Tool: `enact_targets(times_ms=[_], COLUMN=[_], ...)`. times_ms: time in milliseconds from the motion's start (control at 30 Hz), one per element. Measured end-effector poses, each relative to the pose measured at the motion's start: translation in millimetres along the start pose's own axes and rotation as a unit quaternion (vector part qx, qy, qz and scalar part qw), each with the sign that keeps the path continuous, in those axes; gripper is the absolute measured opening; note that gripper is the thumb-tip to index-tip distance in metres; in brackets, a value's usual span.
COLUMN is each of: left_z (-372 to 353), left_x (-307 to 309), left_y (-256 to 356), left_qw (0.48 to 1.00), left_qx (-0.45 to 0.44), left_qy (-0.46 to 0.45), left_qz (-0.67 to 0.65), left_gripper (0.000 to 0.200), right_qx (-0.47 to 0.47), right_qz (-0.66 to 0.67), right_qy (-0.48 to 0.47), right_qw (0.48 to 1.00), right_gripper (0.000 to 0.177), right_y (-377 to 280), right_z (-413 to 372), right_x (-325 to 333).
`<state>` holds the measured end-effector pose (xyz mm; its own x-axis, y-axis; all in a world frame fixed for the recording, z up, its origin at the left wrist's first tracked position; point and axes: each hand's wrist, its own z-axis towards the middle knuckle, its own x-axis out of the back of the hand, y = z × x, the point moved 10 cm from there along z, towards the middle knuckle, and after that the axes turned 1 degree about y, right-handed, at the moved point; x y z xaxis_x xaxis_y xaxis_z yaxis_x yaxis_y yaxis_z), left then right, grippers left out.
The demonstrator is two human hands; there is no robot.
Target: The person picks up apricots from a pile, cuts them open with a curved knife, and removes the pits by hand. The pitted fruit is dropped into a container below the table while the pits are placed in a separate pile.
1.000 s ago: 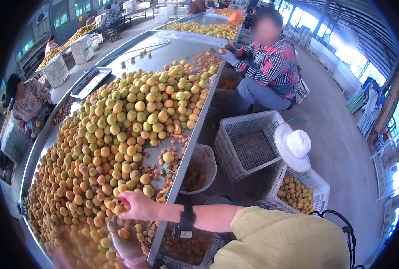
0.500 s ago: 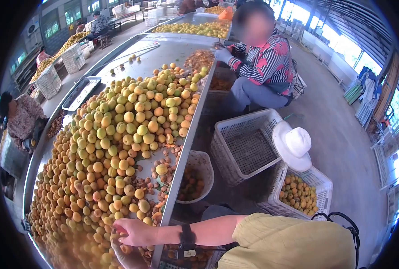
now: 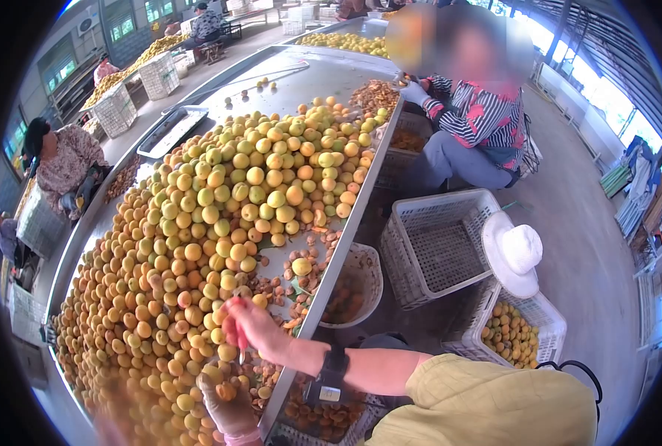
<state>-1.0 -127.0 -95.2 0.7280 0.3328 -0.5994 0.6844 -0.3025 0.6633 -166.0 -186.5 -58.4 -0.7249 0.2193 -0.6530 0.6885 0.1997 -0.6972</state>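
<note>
A large heap of yellow-orange fruit (image 3: 197, 215) covers the metal table (image 3: 331, 286). My right hand (image 3: 255, 331), with a black band on its wrist, is closed above the heap; a small red and pale object shows at its fingers, too blurred to name. Below it, my left hand (image 3: 231, 412), in a pale glove with a pink cuff, has its fingers round an orange fruit (image 3: 227, 391). Brown pits (image 3: 271, 291) and fruit pieces lie along the table edge beside my right hand.
A white basket (image 3: 361, 286), an empty crate (image 3: 441, 245), a crate of fruit (image 3: 550, 327) and a white hat (image 3: 515, 253) are right of the table. A gloved co-worker (image 3: 472, 123) sits beyond; another person (image 3: 63, 163) sits left. A tray (image 3: 171, 132) lies on the table.
My right hand has lifted up and away from my left hand, uncovering the gloved hand and its fruit. The view has shifted, so the scene sits further right and slightly lower.
</note>
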Motion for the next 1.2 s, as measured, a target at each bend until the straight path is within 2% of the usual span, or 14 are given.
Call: enact_targets(times_ms=[100, 167, 467, 633, 700, 767, 800, 867, 900, 967, 1033, 1100, 1133, 1200], left_z=[-0.1, -7.0, -10.1, -8.6, -14.7, -28.9, -23.3, -7.7, -3.3, -19.2, -18.8, -6.8, -8.8, -18.4], left_x=[8.2, -7.4, -14.2, -10.7, -17.6, -22.5, -16.8, -0.5, -0.2, -14.1, -17.3, -8.1, -11.0, -17.9], left_y=[5.5, -4.5, -9.5, -20.2, -26.3, -11.4, -20.4, -29.0, -25.9, -18.4, -14.8, -12.9, -17.2, -22.4], left_qw=[0.995, 1.000, 0.998, 0.997, 0.994, 0.995, 0.997, 0.997, 0.995, 0.995, 0.993, 0.992, 0.994, 0.996], left_qx=[-0.065, 0.020, 0.048, 0.066, 0.097, -0.001, 0.024, 0.014, -0.011, 0.079, 0.075, -0.027, -0.012, 0.062], left_qy=[0.018, -0.007, -0.034, -0.029, -0.051, -0.042, -0.050, -0.058, -0.064, -0.054, -0.083, -0.073, -0.075, -0.061], left_qz=[0.073, -0.010, 0.001, 0.010, 0.010, 0.088, 0.057, 0.050, 0.075, 0.030, 0.030, 0.097, 0.083, 0.004], left_gripper=[0.038, 0.036, 0.045, 0.049, 0.046, 0.039, 0.038, 0.036, 0.035, 0.033, 0.035, 0.036, 0.036, 0.038], right_qx=[-0.003, 0.016, 0.212, 0.303, 0.302, 0.312, 0.300, 0.276, 0.283, 0.277, 0.266, 0.255, 0.252, 0.250], right_qz=[0.085, 0.066, 0.105, 0.097, 0.119, 0.120, 0.117, 0.098, 0.081, 0.059, 0.061, 0.099, 0.076, 0.112], right_qy=[0.039, 0.045, 0.105, 0.133, 0.133, 0.049, 0.088, 0.055, 0.091, 0.088, 0.129, 0.112, 0.099, 0.084], right_qw=[0.996, 0.997, 0.966, 0.939, 0.937, 0.941, 0.943, 0.955, 0.951, 0.955, 0.953, 0.955, 0.960, 0.958], right_gripper=[0.026, 0.026, 0.037, 0.022, 0.024, 0.030, 0.036, 0.025, 0.019, 0.018, 0.020, 0.024, 0.032, 0.028], right_y=[-10.0, -22.9, -106.6, -149.2, -151.8, -147.0, -142.4, -131.2, -128.9, -124.0, -121.4, -119.1, -122.8, -126.5], right_z=[10.8, 14.6, 10.4, -7.5, -9.0, 3.8, 8.9, 18.8, 17.6, 18.6, 19.5, 24.6, 22.9, 19.4], right_x=[15.4, 23.7, 56.8, 61.7, 62.5, 65.9, 73.6, 76.3, 76.7, 70.9, 75.4, 76.6, 73.5, 73.2])
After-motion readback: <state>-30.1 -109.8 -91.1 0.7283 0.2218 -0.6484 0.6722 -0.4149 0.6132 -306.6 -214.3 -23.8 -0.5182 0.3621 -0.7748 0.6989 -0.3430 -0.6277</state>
